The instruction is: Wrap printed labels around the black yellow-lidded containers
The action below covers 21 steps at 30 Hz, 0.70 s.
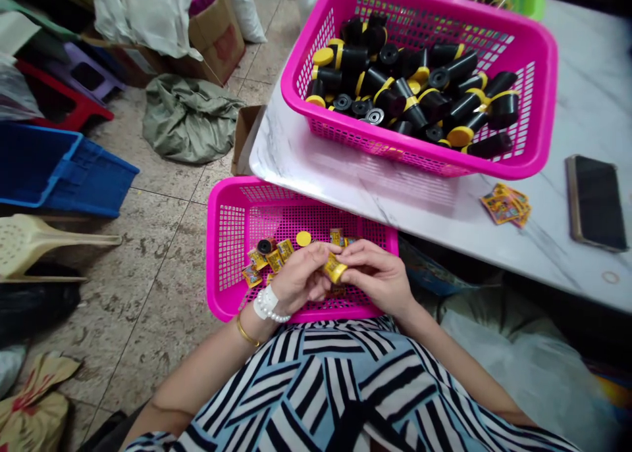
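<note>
Between my two hands is a small cylinder with a yellow printed label (335, 268), held above the lower pink basket (224, 241). My left hand (302, 273) is closed round its left side, with the fingers curled underneath. My right hand (378, 274) pinches its right side between thumb and fingers. In the lower basket lie several similar yellow-labelled cylinders (274, 261), one showing a black end (265, 246), and a yellow round cap (303, 239) behind my left hand. My hands hide part of the basket's contents.
On the marble-patterned table (296, 166) stands a larger pink basket (419, 159) full of black cylinders with yellow caps (419, 90). A small stack of printed labels (506, 204) and a phone (596, 202) lie to its right. Blue crate (99, 175) and plastic stool (39, 245) stand left.
</note>
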Each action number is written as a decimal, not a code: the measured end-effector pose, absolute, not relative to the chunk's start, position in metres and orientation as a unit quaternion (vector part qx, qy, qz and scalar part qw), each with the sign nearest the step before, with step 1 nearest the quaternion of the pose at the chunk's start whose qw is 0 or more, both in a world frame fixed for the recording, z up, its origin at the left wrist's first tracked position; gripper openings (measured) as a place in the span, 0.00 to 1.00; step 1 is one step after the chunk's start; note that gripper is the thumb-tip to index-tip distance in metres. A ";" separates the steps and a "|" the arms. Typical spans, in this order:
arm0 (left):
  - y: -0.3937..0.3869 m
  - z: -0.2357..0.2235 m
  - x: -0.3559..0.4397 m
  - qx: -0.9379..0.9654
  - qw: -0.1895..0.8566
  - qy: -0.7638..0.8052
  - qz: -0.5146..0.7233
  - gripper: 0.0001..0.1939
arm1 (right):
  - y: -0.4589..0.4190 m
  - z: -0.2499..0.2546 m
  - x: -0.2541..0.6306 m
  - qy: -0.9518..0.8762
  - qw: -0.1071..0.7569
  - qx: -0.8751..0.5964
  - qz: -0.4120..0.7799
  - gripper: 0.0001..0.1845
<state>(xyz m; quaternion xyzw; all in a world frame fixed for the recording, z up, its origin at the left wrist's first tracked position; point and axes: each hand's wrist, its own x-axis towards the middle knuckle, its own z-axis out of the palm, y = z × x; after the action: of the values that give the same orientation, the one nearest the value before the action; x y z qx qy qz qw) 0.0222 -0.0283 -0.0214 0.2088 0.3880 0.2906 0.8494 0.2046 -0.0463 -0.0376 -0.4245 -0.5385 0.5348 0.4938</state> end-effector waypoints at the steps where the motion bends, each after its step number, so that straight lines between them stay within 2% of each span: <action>1: -0.029 -0.021 0.022 0.198 0.859 0.371 0.292 0.23 | -0.047 -0.038 0.204 -0.529 0.511 -0.431 0.523 0.07; 4: -0.032 -0.024 0.022 0.199 0.865 0.362 0.285 0.20 | -0.047 -0.037 0.203 -0.538 0.507 -0.452 0.500 0.10; 7: -0.037 -0.030 0.023 0.198 0.859 0.369 0.294 0.21 | -0.047 -0.035 0.202 -0.588 0.481 -0.431 0.487 0.12; 10: -0.039 -0.034 0.025 0.177 0.875 0.338 0.296 0.21 | -0.046 -0.035 0.201 -0.587 0.516 -0.424 0.457 0.09; 14: -0.037 -0.033 0.026 0.171 0.889 0.312 0.287 0.18 | -0.045 -0.037 0.199 -0.590 0.528 -0.442 0.422 0.10; 19: -0.037 -0.029 0.027 0.186 0.859 0.401 0.260 0.23 | -0.042 -0.037 0.190 -0.607 0.568 -0.413 0.372 0.06; 21: -0.034 -0.029 0.027 0.189 0.837 0.454 0.242 0.25 | -0.037 -0.035 0.192 -0.628 0.573 -0.403 0.340 0.08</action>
<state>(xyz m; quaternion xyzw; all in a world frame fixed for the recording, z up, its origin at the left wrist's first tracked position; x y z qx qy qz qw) 0.0265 -0.0335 -0.0291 0.1887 0.4538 0.2421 0.8366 0.1918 -0.0367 -0.0345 -0.4030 -0.6277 0.3397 0.5729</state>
